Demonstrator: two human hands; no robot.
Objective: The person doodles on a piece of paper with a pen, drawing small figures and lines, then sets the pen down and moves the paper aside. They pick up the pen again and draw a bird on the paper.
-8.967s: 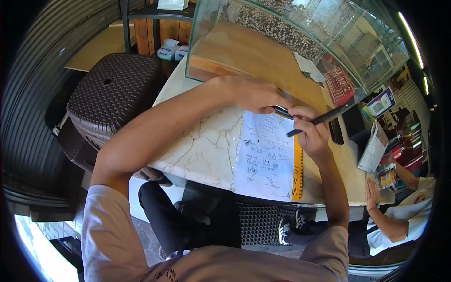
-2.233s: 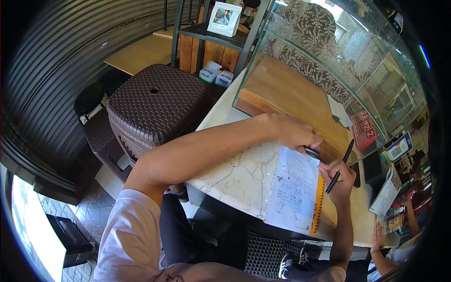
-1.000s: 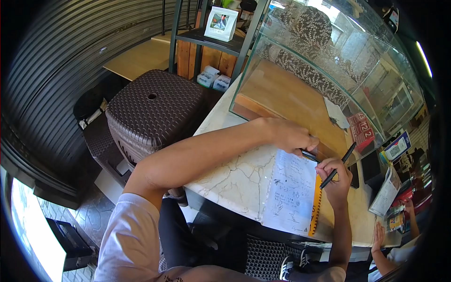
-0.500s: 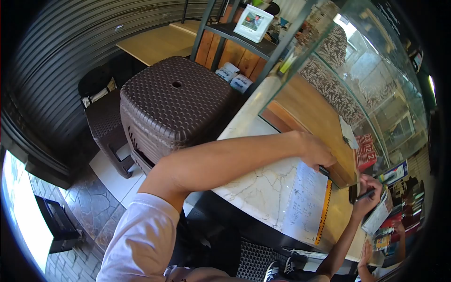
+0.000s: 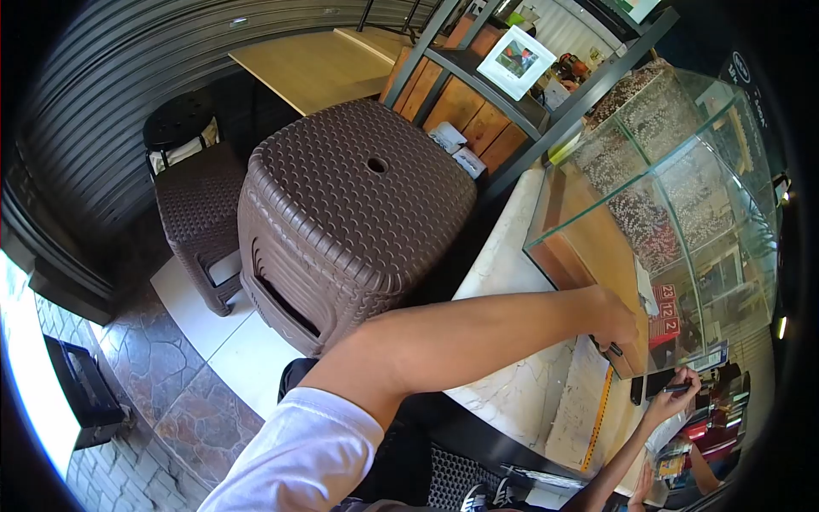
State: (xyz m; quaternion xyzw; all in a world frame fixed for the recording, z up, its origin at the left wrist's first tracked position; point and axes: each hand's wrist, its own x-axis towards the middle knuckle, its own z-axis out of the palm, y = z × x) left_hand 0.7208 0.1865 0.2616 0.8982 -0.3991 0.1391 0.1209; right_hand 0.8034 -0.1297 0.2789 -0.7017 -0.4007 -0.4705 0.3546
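Note:
My left hand (image 5: 616, 321) reaches across the counter, its fingers curled down at the front corner of the glass case's wooden base (image 5: 589, 264). A small dark object shows beneath these fingers, too hidden to name. Below that hand lies an open notebook (image 5: 573, 414) with handwriting and a yellow edge with dark binding, partly covered by my forearm. Farther right, my right hand (image 5: 682, 391) grips a black pen (image 5: 676, 388), held above the counter and apart from the notebook. A dark flat object (image 5: 637, 388) lies just left of my right hand.
Brown stacked plastic stools (image 5: 358, 196) stand beside the marble-patterned counter (image 5: 503, 256). The glass case (image 5: 682, 213) rises behind my hands, with a red number card (image 5: 665, 311) by it. A metal shelf holds a white picture frame (image 5: 516, 61). Another person's arm (image 5: 704, 471) shows lower right.
The view has shifted, so stools, shelf and both hands appear elsewhere in the picture. My left hand stays by the wooden base; my right hand still holds the pen. The notebook page looks yellower.

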